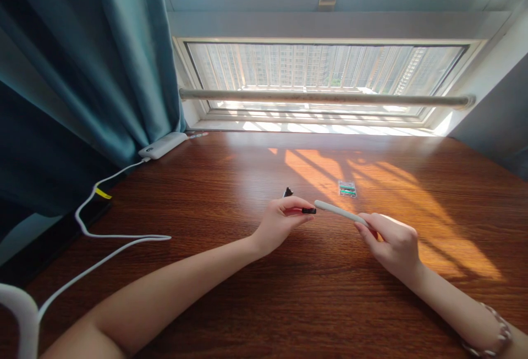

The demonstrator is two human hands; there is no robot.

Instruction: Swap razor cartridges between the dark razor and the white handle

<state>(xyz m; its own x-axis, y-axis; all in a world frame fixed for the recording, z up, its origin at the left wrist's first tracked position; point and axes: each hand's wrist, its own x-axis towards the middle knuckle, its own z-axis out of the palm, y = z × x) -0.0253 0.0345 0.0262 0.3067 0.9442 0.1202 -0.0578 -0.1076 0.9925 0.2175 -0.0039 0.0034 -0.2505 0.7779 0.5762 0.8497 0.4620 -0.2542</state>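
My left hand (277, 226) is closed, with thumb and fingertips pinching a small black piece (309, 211) whose kind I cannot make out. Just to its right, the tip of a slim pale grey stick-shaped thing (340, 211) points at the black piece, with a narrow gap between them. Its other end is gripped by the fingers of my right hand (391, 243). Behind my left hand another small black thing (287, 191) sticks up, partly hidden by the fingers. Beyond the stick, a small clear pack with green strips (347, 188) lies on the table.
The brown wooden table (214, 298) reaches to the window. A white device (163, 145) with a white cable (119, 236) lies at the left, beside a blue curtain (124, 62). A rail (322, 97) crosses the window. Part of a white curved object (20, 309) stands at lower left.
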